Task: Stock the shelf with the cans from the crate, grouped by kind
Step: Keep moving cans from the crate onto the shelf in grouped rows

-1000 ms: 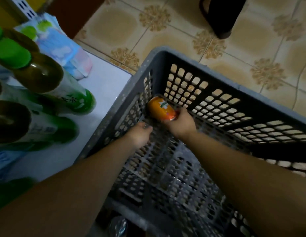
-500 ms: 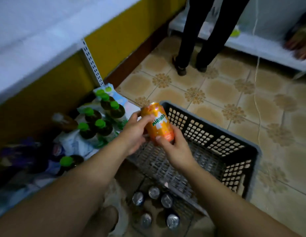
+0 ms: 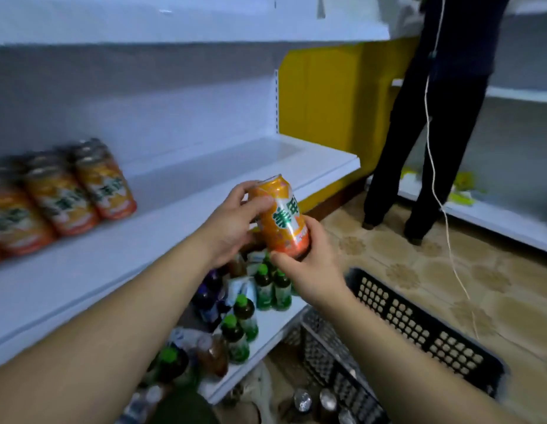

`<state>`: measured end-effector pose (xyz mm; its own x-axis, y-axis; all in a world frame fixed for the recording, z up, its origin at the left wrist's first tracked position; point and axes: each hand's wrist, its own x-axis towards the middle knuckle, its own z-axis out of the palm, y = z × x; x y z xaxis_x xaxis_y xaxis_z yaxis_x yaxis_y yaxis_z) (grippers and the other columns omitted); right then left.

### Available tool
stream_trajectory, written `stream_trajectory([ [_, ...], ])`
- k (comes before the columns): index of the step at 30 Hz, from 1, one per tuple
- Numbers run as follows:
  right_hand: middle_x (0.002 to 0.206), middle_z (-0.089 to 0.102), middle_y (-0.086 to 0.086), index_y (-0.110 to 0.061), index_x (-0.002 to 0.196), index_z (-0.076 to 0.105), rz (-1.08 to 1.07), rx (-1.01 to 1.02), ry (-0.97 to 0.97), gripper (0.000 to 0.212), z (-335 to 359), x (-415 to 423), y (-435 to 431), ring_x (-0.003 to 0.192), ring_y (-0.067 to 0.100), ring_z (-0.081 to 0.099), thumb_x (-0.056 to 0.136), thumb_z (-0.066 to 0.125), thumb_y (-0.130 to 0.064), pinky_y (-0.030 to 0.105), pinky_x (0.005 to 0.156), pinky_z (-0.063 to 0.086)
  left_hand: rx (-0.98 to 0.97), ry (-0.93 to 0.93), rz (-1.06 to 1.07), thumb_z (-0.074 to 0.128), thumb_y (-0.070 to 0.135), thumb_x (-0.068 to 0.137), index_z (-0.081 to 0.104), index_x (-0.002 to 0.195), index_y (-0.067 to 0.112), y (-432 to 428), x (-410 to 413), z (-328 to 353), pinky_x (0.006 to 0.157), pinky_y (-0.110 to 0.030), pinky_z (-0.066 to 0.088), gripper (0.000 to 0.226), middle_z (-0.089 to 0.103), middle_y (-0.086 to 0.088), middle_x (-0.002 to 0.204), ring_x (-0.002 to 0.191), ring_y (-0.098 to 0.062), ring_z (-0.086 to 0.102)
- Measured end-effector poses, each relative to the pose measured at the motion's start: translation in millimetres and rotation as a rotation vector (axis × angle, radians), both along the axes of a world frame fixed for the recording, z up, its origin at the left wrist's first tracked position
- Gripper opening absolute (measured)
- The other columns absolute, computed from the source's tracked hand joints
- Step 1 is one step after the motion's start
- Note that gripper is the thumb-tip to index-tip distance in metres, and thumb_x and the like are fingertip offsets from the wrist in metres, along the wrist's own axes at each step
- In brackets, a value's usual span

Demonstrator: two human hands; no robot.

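Orange can (image 3: 281, 218), glossy metal cylinder, tilted; left hand (image 3: 232, 223) grips top, right hand (image 3: 310, 267) base

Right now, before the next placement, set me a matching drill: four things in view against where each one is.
Things:
1 held orange can
2 row of orange cans
3 green-capped bottles
4 black crate

Places:
A lower right of the view, beside the shelving
B bottom shelf
C between left hand and right hand
D middle shelf, left end

Pairs: 1-C, 2-D, 3-B, 4-A
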<state>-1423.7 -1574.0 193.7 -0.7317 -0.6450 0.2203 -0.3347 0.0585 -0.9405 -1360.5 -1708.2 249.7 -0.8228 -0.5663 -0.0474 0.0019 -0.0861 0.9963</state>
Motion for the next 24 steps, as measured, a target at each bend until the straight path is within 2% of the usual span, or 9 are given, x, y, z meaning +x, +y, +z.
stream_trajectory([
  [2,0.103,0.055,-0.017,-0.041,0.110,0.042,0.066,0.024,0.054,0.060,17.1,28.1,-13.4,0.090,-0.002,0.057,0.069,0.082,-0.025,0.019,0.075,0.047,-0.107,-0.029,0.031,0.062,0.009,0.088,0.047,0.117,0.029,-2.4,36.0,20.5,0.066,-0.035,0.053,0.038,0.061,0.005,0.098,0.082,-0.011,0.061],
  [5,0.105,0.055,-0.014,-0.035,0.118,0.040,0.207,0.078,0.121,0.063,32.2,73.1,-35.9,0.090,0.000,0.057,0.071,0.081,-0.027,0.017,0.072,0.045,-0.245,-0.075,0.153,0.073,0.006,0.078,0.048,0.119,0.027,-15.8,93.5,39.7,0.065,-0.036,0.055,0.053,0.064,-0.001,0.104,0.087,-0.015,0.065],
  [6,0.108,0.055,-0.014,-0.036,0.120,0.038,0.264,0.097,0.152,0.065,37.5,87.1,-44.6,0.093,0.001,0.056,0.072,0.081,-0.028,0.018,0.075,0.047,-0.269,-0.085,0.193,0.074,0.006,0.077,0.049,0.118,0.027,-22.9,113.7,44.5,0.066,-0.036,0.055,0.053,0.064,-0.003,0.107,0.089,-0.016,0.066],
  [8,0.117,0.056,-0.009,-0.037,0.122,0.037,0.367,0.126,0.221,0.066,45.0,111.6,-63.6,0.104,0.007,0.056,0.073,0.080,-0.029,0.029,0.087,0.051,-0.299,-0.094,0.276,0.074,0.004,0.076,0.049,0.118,0.026,-36.6,155.0,52.2,0.068,-0.034,0.054,0.054,0.065,-0.003,0.109,0.091,-0.015,0.066],
  [11,0.146,0.041,0.002,-0.023,0.146,0.030,0.451,0.260,0.364,0.083,52.1,140.8,-92.6,0.132,0.018,0.041,0.078,0.075,-0.039,0.039,0.107,0.040,-0.325,-0.098,0.393,0.074,0.003,0.077,0.047,0.126,0.022,-53.0,210.0,61.6,0.070,-0.032,0.054,0.060,0.065,0.000,0.108,0.094,-0.014,0.064],
  [13,0.153,0.032,0.005,-0.019,0.151,0.023,0.499,0.364,0.465,0.086,53.8,157.9,-111.4,0.139,0.021,0.032,0.083,0.068,-0.046,0.038,0.111,0.033,-0.344,-0.124,0.470,0.074,0.003,0.077,0.045,0.127,0.024,-61.8,244.0,65.3,0.074,-0.034,0.053,0.061,0.063,0.004,0.105,0.093,-0.012,0.062],
  [17,0.151,0.035,0.007,-0.018,0.148,0.032,0.546,0.525,0.697,0.071,53.1,187.6,-145.9,0.137,0.026,0.033,0.091,0.048,-0.058,0.041,0.112,0.029,-0.379,-0.229,0.607,0.077,0.008,0.075,0.039,0.138,0.025,-80.5,301.0,66.6,0.097,-0.048,0.047,0.076,0.057,0.000,0.124,0.111,-0.020,0.055],
  [21,0.150,0.034,0.007,-0.022,0.143,0.035,0.565,0.684,0.847,0.069,49.0,206.1,-172.6,0.137,0.030,0.028,0.091,0.027,-0.067,0.055,0.112,0.020,-0.362,-0.233,0.658,0.075,0.005,0.075,0.035,0.139,0.030,-90.1,336.9,57.5,0.101,-0.052,0.043,0.079,0.053,-0.003,0.134,0.119,-0.022,0.052],
  [24,0.154,0.025,0.007,-0.027,0.144,0.031,0.569,0.710,0.940,0.072,44.6,210.4,-183.8,0.141,0.031,0.020,0.089,0.019,-0.072,0.058,0.113,0.014,-0.362,-0.199,0.667,0.073,0.002,0.077,0.034,0.135,0.036,-93.2,349.8,50.0,0.103,-0.051,0.042,0.078,0.048,-0.002,0.139,0.123,-0.022,0.050],
])
